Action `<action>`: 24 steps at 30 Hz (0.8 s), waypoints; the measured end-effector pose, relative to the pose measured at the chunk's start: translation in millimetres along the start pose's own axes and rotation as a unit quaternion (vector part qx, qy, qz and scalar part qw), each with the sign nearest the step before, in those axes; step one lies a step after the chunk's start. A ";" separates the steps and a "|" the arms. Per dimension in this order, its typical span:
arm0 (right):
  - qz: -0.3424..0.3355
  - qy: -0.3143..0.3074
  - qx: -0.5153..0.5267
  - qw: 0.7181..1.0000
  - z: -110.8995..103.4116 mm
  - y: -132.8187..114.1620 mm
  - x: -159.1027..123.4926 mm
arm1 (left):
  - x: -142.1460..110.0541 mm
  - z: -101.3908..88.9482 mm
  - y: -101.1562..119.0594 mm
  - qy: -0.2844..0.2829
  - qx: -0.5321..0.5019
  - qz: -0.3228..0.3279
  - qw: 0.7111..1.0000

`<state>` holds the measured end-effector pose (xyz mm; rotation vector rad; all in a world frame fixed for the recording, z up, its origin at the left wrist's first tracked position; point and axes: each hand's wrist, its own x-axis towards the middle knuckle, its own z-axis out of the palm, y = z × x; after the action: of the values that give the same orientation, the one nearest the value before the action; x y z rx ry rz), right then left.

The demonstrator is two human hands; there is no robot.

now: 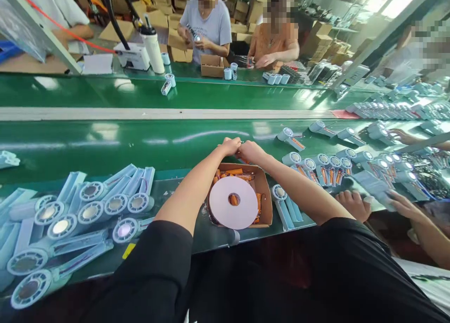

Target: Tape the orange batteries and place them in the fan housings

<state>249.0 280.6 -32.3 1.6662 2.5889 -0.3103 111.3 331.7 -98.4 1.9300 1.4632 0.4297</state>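
My left hand (231, 146) and my right hand (251, 152) meet just beyond a cardboard box (266, 191), fingers closed and close together. Whatever they pinch is mostly hidden; only a small orange and dark bit shows under the right hand. Orange wrapped battery cells (235, 172) with wires lie in the box. A white roll with a round hole (225, 203) rests on top of them, covering most of the box. To the right of the box stands a light blue fan housing (280, 193) with an open handle, lying beside another blue handle piece.
Many light blue fan housings (90, 210) are heaped at left. More housings with orange cells (322, 160) line the right side, where a co-worker's hands (404, 206) work. A green conveyor belt (140, 140) runs across. People sit opposite, near a small carton (212, 66).
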 end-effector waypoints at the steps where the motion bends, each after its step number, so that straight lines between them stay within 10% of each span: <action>1: 0.004 -0.009 -0.016 1.000 0.5 0.3 -3.0 | -1.4 2.0 3.6 -0.003 -0.001 -0.003 1.000; 8: 0.022 -0.023 -0.073 0.997 -4.9 8.1 -20.6 | -13.5 -0.3 20.6 0.004 0.007 0.013 1.000; 15: -0.006 -0.029 -0.102 0.994 -9.8 -2.1 27.4 | 6.2 -37.4 -3.4 0.070 0.034 0.007 0.997; 24: -0.074 -0.074 -0.103 0.989 -31.3 29.1 26.8 | 13.6 -29.8 -5.9 0.046 0.057 0.029 0.997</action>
<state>266.2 322.3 -9.8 1.3346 2.5401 -0.1589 92.9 354.6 -82.7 2.0706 1.5239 0.4767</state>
